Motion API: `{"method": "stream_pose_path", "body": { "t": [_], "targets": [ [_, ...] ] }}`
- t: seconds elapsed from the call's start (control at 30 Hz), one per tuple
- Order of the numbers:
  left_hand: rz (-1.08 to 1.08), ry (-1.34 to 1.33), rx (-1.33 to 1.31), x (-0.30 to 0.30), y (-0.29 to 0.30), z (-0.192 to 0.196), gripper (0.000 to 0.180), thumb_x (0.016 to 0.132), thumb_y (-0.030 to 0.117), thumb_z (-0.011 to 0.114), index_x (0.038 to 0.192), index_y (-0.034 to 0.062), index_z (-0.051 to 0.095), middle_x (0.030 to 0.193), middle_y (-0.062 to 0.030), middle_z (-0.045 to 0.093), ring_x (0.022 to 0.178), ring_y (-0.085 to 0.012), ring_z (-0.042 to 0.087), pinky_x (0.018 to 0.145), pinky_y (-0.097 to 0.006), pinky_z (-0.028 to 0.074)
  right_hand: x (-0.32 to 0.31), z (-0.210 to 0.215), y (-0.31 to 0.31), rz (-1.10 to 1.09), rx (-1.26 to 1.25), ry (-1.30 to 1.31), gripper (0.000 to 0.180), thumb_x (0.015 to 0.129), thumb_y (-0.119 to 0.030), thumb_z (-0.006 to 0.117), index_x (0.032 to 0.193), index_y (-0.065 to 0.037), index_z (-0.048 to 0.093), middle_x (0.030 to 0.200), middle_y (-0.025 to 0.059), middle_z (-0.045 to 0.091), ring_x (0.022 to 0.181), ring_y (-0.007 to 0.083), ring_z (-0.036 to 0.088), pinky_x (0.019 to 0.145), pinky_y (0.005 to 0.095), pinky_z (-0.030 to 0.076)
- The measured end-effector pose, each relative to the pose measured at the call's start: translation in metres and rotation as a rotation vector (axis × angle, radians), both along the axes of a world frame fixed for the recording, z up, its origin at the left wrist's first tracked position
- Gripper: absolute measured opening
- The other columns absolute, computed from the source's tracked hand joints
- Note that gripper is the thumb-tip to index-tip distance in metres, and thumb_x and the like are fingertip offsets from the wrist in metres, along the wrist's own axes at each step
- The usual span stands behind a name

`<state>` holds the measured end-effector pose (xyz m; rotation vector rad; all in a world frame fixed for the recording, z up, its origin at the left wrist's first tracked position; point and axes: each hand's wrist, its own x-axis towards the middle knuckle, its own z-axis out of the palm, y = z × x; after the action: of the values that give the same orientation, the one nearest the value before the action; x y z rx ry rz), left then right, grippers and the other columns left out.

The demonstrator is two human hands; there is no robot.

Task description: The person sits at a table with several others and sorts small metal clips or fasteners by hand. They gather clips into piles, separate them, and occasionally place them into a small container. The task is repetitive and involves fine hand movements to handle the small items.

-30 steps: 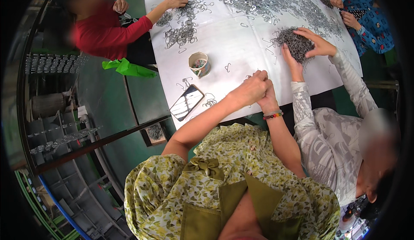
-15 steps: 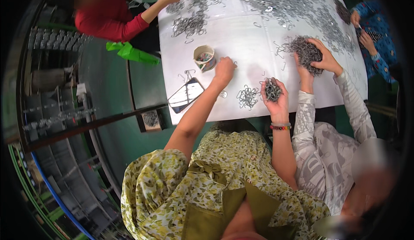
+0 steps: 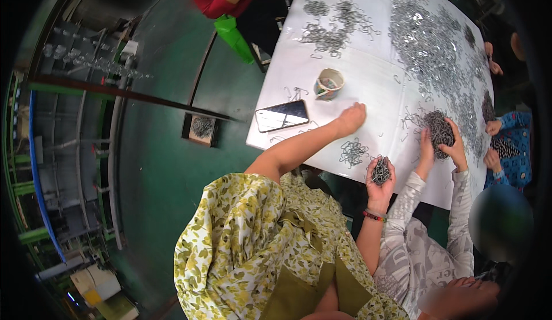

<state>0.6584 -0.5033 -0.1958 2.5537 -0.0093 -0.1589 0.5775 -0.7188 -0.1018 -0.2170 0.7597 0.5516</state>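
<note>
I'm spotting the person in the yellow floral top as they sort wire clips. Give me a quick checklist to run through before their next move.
1. Right hand closed on a bundle of wire clips: ok.
2. Left hand down on the white table, holding nothing that shows: ok.
3. Small loose pile of clips lies between the hands, apart from both: ok.
4. Phone near the table edge, apart from the left hand: ok.
5. Cup upright: ok.
6. Neighbour's hands on their own clump, apart from the right hand: ok.
</note>
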Motion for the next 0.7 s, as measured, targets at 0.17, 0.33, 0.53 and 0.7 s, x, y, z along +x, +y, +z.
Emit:
{"method": "stream_pose_path", "body": {
  "t": [0.17,0.33,0.53,0.7],
  "targets": [
    [-0.011,-0.025,-0.547,-0.071,-0.01,0.144,0.026,0.077,0.003,0.059,0.097,-0.0079,0.047,0.087,-0.028,0.058,0.085,-0.0454,0.061,0.073,-0.048,0.051,-0.017,-0.011,0.018,0.187,-0.059,-0.029,0.015,0.088,-0.01,0.061,0.099,-0.001,0.064,0.094,0.0149,0.068,0.089,0.0282,0.066,0.079,0.0411,0.058],
    [-0.229,-0.393,-0.099,-0.168,0.005,0.187,0.026,0.07,0.007,0.062,0.093,-0.0017,0.056,0.092,-0.0124,0.055,0.092,-0.0284,0.057,0.073,-0.039,0.049,-0.044,-0.013,0.057,0.467,-0.14,-0.398,0.028,0.092,-0.014,0.055,0.118,-0.002,0.055,0.111,0.0122,0.061,0.101,0.0247,0.06,0.089,0.0354,0.053],
    [0.029,-0.721,-0.311,-0.231,0.11,0.221,0.014,0.078,0.013,0.064,0.09,0.0054,0.064,0.099,-0.0097,0.057,0.103,-0.027,0.052,0.088,-0.042,0.041,-0.065,0.024,0.166,0.599,0.044,-0.841,0.035,0.099,-0.02,0.044,0.13,-0.005,0.046,0.121,0.0064,0.052,0.11,0.0197,0.054,0.093,0.0312,0.05],
    [0.703,-0.46,-1.27,-0.279,0.199,0.168,0.031,0.096,0.024,0.052,0.117,0.0031,0.061,0.125,-0.0083,0.054,0.122,-0.0238,0.047,0.106,-0.04,0.036,-0.08,0.048,0.286,0.587,0.289,-0.081,0.026,0.092,-0.02,0.053,0.099,0.004,0.061,0.093,0.0186,0.067,0.083,0.0316,0.066,0.077,0.0398,0.057]
  ]
}}
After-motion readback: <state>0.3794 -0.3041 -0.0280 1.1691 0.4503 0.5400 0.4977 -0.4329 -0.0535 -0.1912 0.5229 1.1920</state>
